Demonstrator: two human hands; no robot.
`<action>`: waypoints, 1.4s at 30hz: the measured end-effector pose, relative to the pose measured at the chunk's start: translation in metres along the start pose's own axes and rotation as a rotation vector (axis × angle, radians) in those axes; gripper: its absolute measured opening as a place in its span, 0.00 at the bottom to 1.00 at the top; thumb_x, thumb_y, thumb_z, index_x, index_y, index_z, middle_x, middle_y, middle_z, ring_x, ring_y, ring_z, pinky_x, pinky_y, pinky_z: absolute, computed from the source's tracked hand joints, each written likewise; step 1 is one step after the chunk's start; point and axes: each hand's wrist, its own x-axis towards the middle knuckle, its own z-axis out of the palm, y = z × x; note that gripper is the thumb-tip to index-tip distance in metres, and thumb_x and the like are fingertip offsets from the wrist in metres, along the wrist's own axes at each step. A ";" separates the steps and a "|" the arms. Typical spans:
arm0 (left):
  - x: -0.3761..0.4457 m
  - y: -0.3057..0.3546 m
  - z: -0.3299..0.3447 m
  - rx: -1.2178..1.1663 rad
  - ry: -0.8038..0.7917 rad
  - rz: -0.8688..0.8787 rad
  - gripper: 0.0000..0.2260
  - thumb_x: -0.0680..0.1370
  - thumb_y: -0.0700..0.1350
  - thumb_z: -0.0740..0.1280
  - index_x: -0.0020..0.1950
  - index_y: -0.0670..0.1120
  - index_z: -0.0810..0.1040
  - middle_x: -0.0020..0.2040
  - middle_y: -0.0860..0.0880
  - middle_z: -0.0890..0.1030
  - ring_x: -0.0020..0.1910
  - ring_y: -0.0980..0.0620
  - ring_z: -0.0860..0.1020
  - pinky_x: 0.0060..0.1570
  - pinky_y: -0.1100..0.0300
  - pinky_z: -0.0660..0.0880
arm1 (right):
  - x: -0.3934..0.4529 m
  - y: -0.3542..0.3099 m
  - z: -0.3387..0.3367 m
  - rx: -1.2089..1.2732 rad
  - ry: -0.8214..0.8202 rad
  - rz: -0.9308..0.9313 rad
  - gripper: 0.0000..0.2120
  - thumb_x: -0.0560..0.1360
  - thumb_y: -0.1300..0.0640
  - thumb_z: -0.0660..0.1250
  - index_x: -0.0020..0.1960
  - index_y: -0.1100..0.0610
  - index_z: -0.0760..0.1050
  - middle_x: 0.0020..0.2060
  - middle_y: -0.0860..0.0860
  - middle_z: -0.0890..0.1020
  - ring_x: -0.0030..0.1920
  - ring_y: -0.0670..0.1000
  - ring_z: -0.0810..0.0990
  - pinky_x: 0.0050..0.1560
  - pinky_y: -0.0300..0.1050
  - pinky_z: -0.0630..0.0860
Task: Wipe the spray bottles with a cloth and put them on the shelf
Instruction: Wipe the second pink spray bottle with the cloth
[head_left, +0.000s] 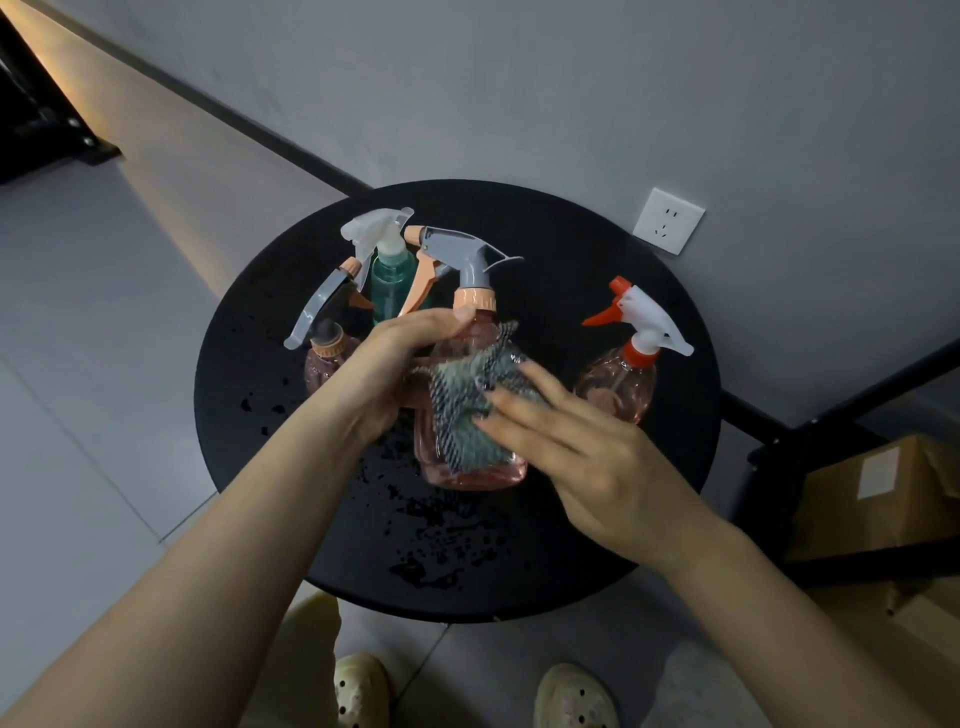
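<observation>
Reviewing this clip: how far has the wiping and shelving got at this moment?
Done: nothing looks shelved. In hand: left hand grips the pink bottle while right hand presses the cloth against it. Left: three other bottles, green, pink with grey trigger and red-trigger, on the wet black table.

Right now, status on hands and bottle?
Left hand grips pink spray bottle. Right hand presses striped cloth on it. Wet table, nothing blocking.

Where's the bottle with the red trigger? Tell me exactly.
In the head view, the red-trigger bottle stands upright on the right side of the round black table, just beyond the right hand and below the wall socket.
</observation>
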 end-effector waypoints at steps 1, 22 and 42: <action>0.001 0.000 0.000 0.001 0.004 0.012 0.22 0.69 0.56 0.69 0.54 0.40 0.79 0.51 0.39 0.81 0.48 0.41 0.79 0.55 0.47 0.73 | -0.002 -0.002 -0.001 -0.036 -0.006 -0.038 0.21 0.76 0.69 0.61 0.68 0.60 0.67 0.67 0.51 0.68 0.71 0.59 0.64 0.67 0.55 0.68; 0.001 0.001 0.006 -0.023 -0.014 0.093 0.17 0.71 0.56 0.66 0.53 0.46 0.80 0.48 0.46 0.81 0.46 0.47 0.79 0.50 0.50 0.77 | 0.012 -0.002 0.012 1.255 -0.065 0.870 0.43 0.55 0.42 0.78 0.66 0.45 0.64 0.56 0.40 0.80 0.58 0.41 0.78 0.52 0.34 0.75; -0.009 0.023 0.011 0.063 0.492 0.261 0.08 0.73 0.43 0.71 0.39 0.44 0.73 0.31 0.52 0.78 0.28 0.57 0.79 0.29 0.61 0.77 | 0.011 -0.026 0.029 0.331 0.072 0.682 0.42 0.69 0.31 0.60 0.75 0.47 0.48 0.73 0.47 0.56 0.72 0.46 0.58 0.68 0.41 0.60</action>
